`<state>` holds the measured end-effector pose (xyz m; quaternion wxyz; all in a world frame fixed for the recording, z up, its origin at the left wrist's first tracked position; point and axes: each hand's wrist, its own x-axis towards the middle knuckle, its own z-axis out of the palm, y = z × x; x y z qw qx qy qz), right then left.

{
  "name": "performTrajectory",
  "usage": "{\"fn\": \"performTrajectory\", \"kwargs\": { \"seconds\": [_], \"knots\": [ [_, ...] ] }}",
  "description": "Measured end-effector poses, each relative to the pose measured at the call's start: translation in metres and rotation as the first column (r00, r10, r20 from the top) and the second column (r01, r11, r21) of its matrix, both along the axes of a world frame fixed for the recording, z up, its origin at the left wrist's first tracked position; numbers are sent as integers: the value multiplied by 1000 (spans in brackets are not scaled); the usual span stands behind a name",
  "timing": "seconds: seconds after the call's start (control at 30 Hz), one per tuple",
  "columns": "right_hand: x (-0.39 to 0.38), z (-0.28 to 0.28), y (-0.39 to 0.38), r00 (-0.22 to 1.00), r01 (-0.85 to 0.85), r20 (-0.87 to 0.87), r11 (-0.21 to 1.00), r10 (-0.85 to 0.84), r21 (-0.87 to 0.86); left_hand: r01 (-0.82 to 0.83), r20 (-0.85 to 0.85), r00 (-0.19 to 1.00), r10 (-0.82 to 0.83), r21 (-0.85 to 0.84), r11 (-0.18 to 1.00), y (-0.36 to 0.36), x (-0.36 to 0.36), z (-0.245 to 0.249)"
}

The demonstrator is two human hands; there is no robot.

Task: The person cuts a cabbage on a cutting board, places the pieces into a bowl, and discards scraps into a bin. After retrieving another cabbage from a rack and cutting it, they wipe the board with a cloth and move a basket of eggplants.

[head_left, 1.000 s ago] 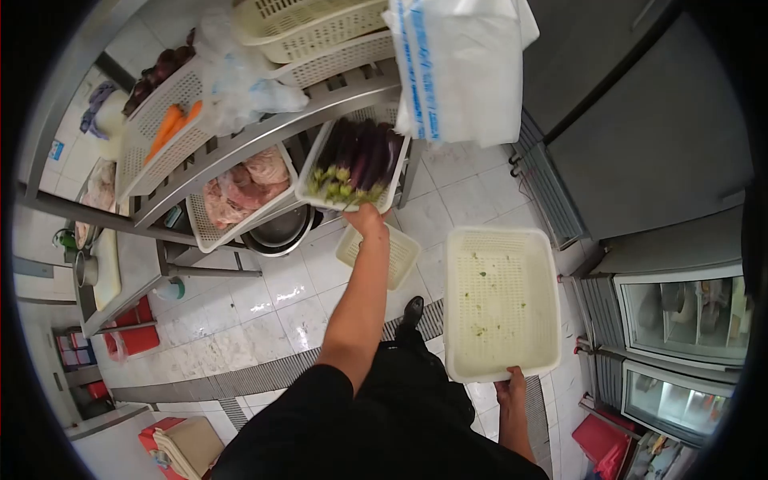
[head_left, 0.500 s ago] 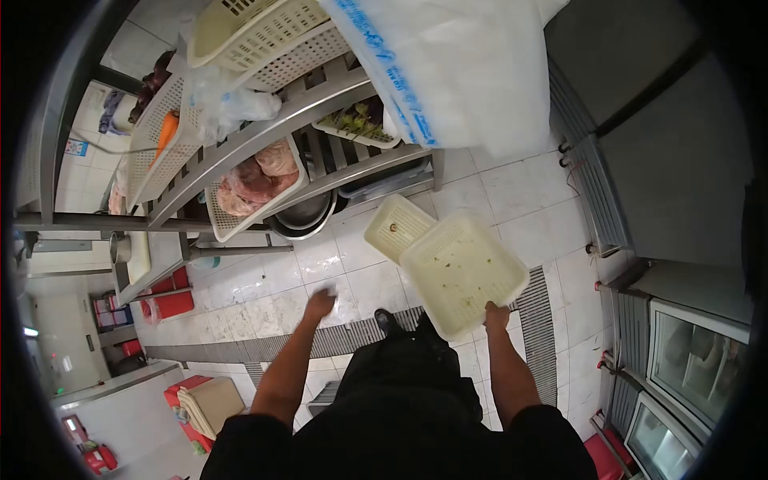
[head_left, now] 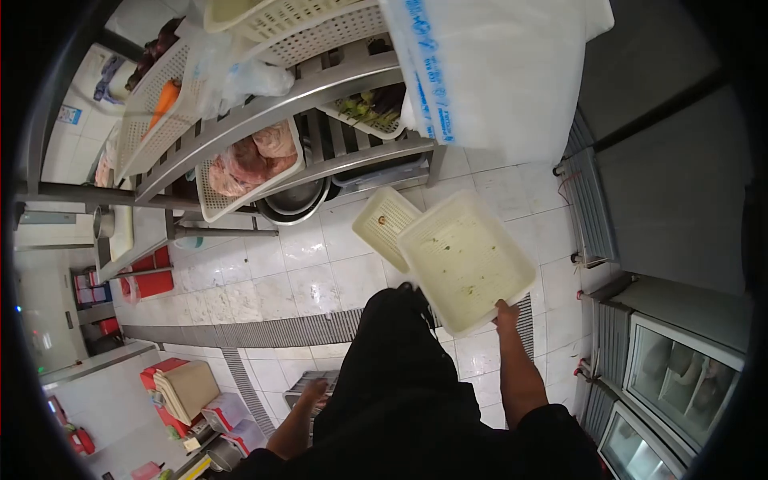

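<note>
- Right hand (head_left: 506,312): grip pinching the near rim of the large cream tray, thumb over the edge.
- Large cream tray (head_left: 468,260): perforated plastic, held out in front of the body above the floor (head_left: 296,276), tilted; a few green scraps stuck to its inside, otherwise bare.
- Left hand (head_left: 312,392): hanging low at the person's side, touching nothing; whether its grip is spread or pressed together cannot be told.
- Small tray (head_left: 382,224): cream, perforated, lying on the white-tiled floor, partly covered in view by the held tray.
- Steel rack (head_left: 320,84): slatted shelves, standing beyond both trays.
- Meat basket (head_left: 248,164): white, on the lower shelf, holding bagged pink meat.
- Aubergine basket (head_left: 370,112): on the same shelf, right of the meat.
- Carrot basket (head_left: 160,104): upper shelf, left end.
- Plastic bag (head_left: 496,72): white with blue print, hanging off the rack's right end.
- Steel bowl (head_left: 292,200): beneath the meat basket.
- Drain grate (head_left: 264,330): strip across the floor.
</note>
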<state>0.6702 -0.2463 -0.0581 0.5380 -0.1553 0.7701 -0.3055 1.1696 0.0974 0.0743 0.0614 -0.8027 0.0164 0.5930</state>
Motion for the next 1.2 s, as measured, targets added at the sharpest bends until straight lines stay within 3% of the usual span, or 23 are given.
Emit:
{"fn": "performTrajectory", "kwargs": {
  "seconds": [0.07, 0.17, 0.23, 0.3, 0.4, 0.53, 0.6, 0.63, 0.73, 0.77, 0.93, 1.1, 1.2],
  "knots": [
    [-19, 17, -11, 994, 86, -62, 996, -87, -19, 66, -80, 995, -66, -10, 998, -24, -11, -4],
    [-69, 14, -20, 981, -12, -194, 1000, 16, 23, 96, -151, 978, -142, -280, 955, -44, -11, -51],
    [-71, 34, -25, 958, 19, -286, 999, -26, -29, 117, -156, 970, -189, -384, 916, -73, -8, -58],
    [-80, 43, -28, 899, 15, -437, 1000, -17, -8, -163, -150, 982, 115, -369, 915, -108, -5, -48],
    [-96, 4, -20, 841, -3, -541, 1000, 5, 4, -77, -99, 994, 35, -462, 884, -146, 12, -27],
    [-61, 22, -17, 903, 0, -430, 1000, 13, 29, -37, 17, 998, 52, -487, 873, -179, 21, 15],
    [-49, -10, -9, 953, 60, -303, 990, -19, 126, -41, 36, 997, 63, -446, 894, -180, 28, 21],
    [-47, -40, 2, 971, 90, -225, 995, -79, 39, -12, 58, 997, 43, -446, 895, -180, 28, 25],
    [-17, -35, 11, 985, 121, -137, 989, -108, 85, 36, 84, 996, -1, -417, 908, -176, 28, 31],
    [-12, -59, 23, 977, 211, 49, 971, -206, -114, 58, 86, 996, -23, -420, 906, -176, 28, 29],
    [20, -43, 22, 989, 145, -31, 989, -146, -13, 98, 71, 995, -76, -402, 911, -189, 29, 21],
    [28, -71, 23, 982, 99, -167, 994, -90, 50, 174, 65, 985, -162, -456, 873, -203, 30, 24],
    [20, -110, 27, 950, 96, -301, 994, -77, 47, 123, 61, 992, -106, -491, 862, -210, 33, 30]
  ]
}}
